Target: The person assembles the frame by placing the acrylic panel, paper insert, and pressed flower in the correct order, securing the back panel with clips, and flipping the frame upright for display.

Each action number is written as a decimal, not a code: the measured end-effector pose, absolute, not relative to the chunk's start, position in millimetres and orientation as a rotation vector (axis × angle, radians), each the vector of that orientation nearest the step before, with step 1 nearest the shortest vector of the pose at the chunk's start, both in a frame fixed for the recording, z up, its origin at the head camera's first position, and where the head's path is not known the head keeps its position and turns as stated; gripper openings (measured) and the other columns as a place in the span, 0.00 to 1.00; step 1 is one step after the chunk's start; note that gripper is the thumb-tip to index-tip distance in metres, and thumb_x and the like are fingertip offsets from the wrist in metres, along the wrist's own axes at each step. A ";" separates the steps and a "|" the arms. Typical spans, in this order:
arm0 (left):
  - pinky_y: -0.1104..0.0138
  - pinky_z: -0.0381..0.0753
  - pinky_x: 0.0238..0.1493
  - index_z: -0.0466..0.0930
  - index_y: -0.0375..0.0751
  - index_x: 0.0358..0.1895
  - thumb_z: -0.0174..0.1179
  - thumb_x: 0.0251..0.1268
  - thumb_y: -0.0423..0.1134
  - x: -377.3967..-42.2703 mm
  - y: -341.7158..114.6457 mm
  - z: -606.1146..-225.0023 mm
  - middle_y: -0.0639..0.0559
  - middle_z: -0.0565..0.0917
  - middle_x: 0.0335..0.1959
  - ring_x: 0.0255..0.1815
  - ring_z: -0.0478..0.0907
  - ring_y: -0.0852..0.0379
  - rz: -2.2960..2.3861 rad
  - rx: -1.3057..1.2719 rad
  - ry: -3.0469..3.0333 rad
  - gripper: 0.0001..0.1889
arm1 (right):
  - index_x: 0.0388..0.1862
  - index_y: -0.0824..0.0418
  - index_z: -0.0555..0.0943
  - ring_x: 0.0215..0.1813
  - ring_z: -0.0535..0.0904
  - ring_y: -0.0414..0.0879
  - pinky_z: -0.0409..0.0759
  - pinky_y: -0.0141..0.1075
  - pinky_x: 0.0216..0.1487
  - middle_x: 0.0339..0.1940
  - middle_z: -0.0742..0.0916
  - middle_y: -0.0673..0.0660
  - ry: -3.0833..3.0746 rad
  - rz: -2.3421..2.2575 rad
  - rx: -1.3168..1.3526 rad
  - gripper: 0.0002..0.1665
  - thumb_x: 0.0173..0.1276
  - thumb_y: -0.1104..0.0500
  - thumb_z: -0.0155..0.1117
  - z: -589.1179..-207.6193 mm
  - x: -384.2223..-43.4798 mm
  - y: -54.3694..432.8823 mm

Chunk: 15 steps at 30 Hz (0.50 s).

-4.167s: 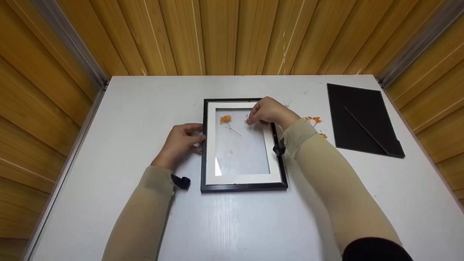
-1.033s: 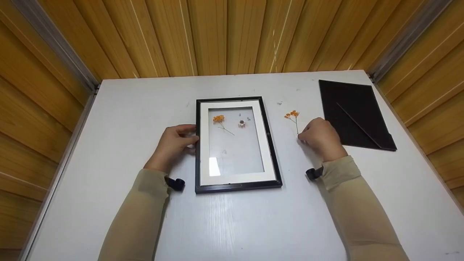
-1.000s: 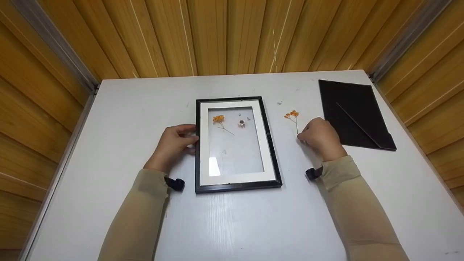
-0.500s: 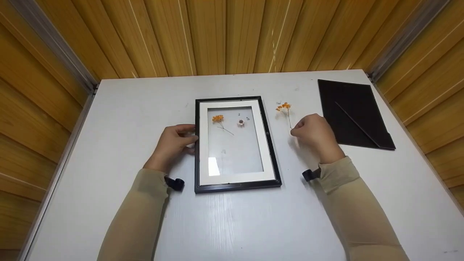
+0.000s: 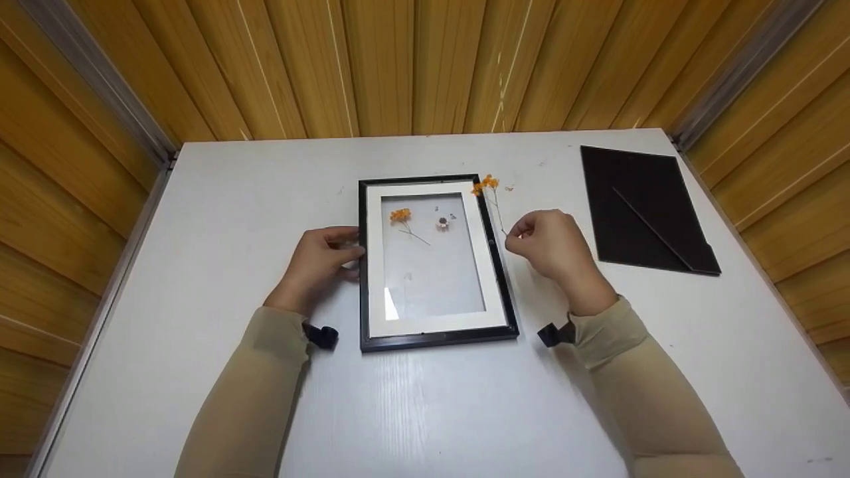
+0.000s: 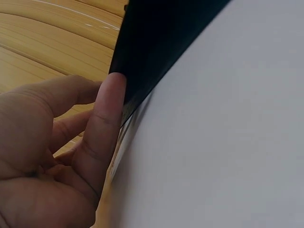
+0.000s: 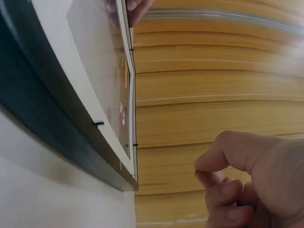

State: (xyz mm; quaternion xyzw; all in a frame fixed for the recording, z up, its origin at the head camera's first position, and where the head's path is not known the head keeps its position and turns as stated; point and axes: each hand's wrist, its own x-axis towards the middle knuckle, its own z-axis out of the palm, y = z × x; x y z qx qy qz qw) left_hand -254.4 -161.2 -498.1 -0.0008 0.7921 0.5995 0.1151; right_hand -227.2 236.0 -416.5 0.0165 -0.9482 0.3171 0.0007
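R hand (image 5: 552,245) pinches the stem of an orange flower sprig (image 5: 490,182) btwn thumb & index finger, just right of a black picture frame (image 5: 439,341) lying flat on a white table (image 5: 199,265). The sprig leans left at its far end, blooms over the frame's far-right corner; can't tell if they touch it. L hand (image 5: 317,262) rests against the frame's left side, fingers relaxed, thumb & fingertips touching it.

Inside a white mat (image 5: 438,324), the clear pane (image 5: 435,279) bears a 2nd orange sprig (image 5: 401,216), far left, stem slanting toward near right, & a small pink-white flower (image 5: 443,224) w/ a dark centre, far right, tiny grey bits (image 5: 437,209) just beyond it. A bright reflection (image 5: 390,305) shows at the pane's near left. Dark tabs (image 7: 98,124) dot the frame's inner edge, per R wrist view.

Far right, well apart fr. the frame, lies a black backboard (image 5: 631,172) w/ a diagonal line across it. Arms in tan sleeves (image 5: 232,398), blk wrist cams (image 5: 321,336) at the cuffs. Wood-panel walls (image 5: 385,66) stand at far side, left & right.
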 end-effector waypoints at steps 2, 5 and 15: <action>0.67 0.97 0.44 0.82 0.34 0.77 0.70 0.77 0.32 -253.9 -160.5 -497.4 0.35 0.86 0.71 0.52 0.86 0.54 1.775 -0.006 2.296 0.27 | 0.37 0.59 0.94 0.32 0.76 0.45 0.74 0.37 0.35 0.27 0.84 0.48 -2.962 1.024 0.080 0.09 0.68 0.58 0.70 -416.6 -223.1 227.5; 0.65 0.98 0.45 0.81 0.33 0.77 0.69 0.78 0.31 -253.0 -158.7 -497.3 0.35 0.84 0.73 0.50 0.88 0.55 1.806 -0.020 2.250 0.27 | 0.36 0.59 0.94 0.30 0.74 0.44 0.72 0.35 0.33 0.26 0.83 0.47 -2.950 1.058 0.131 0.08 0.68 0.60 0.70 -417.8 -216.9 216.1; 0.65 0.98 0.47 0.80 0.32 0.77 0.69 0.79 0.29 -250.3 -148.8 -496.1 0.34 0.83 0.69 0.47 0.89 0.56 1.869 -0.097 2.173 0.27 | 0.34 0.59 0.94 0.30 0.74 0.43 0.72 0.34 0.34 0.25 0.82 0.47 -2.990 1.110 0.279 0.07 0.67 0.61 0.70 -429.3 -203.6 186.2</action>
